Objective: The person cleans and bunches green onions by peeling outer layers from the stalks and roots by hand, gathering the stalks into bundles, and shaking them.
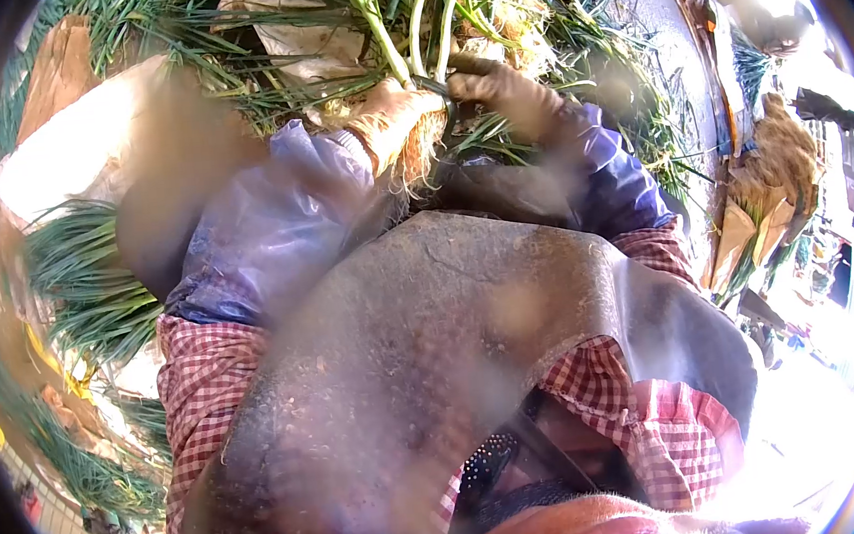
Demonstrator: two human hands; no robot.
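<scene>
My left hand (pixel 393 121), in a tan work glove, is closed around the lower ends of a few green onions (pixel 416 32). Their pale stalks point away from me, and stringy roots (pixel 425 147) hang below the glove. My right hand (pixel 504 92), in a darker, dirty glove, meets the same stalks from the right with its fingers pinched on a dark green leaf. Both forearms wear shiny blue-purple sleeve covers. Lens smears blur part of the view.
Loose green onions (pixel 625 101) lie in a heap beyond my hands. A tied bundle of green leaves (pixel 92 273) is on the left, near a white rounded object (pixel 68 160). A dirt-marked apron (pixel 430 307) covers my lap. Brown wrapping (pixel 775 169) lies at right.
</scene>
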